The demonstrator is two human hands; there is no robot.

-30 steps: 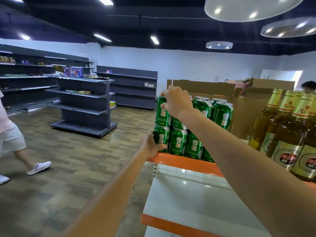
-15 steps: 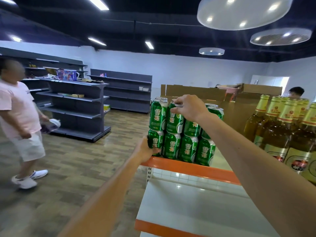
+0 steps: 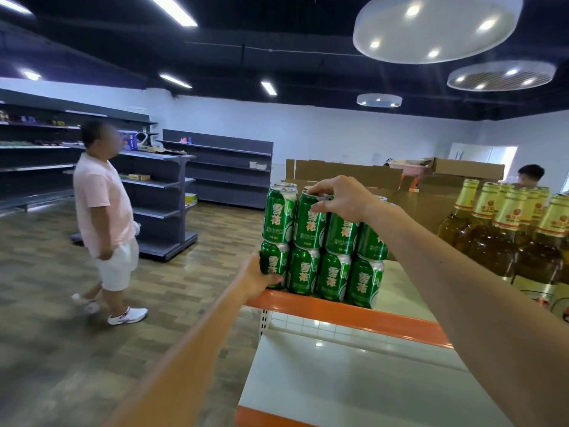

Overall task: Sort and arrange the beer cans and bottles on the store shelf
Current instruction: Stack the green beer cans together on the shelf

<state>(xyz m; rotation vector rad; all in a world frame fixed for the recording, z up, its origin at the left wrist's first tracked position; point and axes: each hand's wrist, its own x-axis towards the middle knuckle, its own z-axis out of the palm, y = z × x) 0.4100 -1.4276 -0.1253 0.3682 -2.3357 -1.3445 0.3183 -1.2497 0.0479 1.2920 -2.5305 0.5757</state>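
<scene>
Well to the left of the worker's fingers, a person in a pink shirt [image 3: 103, 208] is standing on the wooden floor in front of grey shelving [image 3: 166, 192]. The left hand [image 3: 255, 277] is reaching up from below and gripping the lowest left can [image 3: 274, 263] at the corner of the stack. Its thumb is lying across the can's base, and the other fingers are curling round the far side, out of view. Just below those fingers, the orange edge of the shelf [image 3: 369, 320] is running off to the right. The green beer cans [image 3: 334, 272] are standing upright on it in two tiers, four across the front, touching one another. The right hand [image 3: 341, 197] is coming in from above. Its fingertips [image 3: 311, 190] and thumb are curling down and pinching the rim of an upper can [image 3: 309, 224], second from the left in the top tier. Behind these fingers, cardboard boxes [image 3: 348, 174] are standing. Well to their right, on the same shelf and apart from the cans, amber beer bottles [image 3: 505, 241] with gold foil necks are crowding together upright. Beneath both hands a pale lower shelf [image 3: 354, 380] is showing.
</scene>
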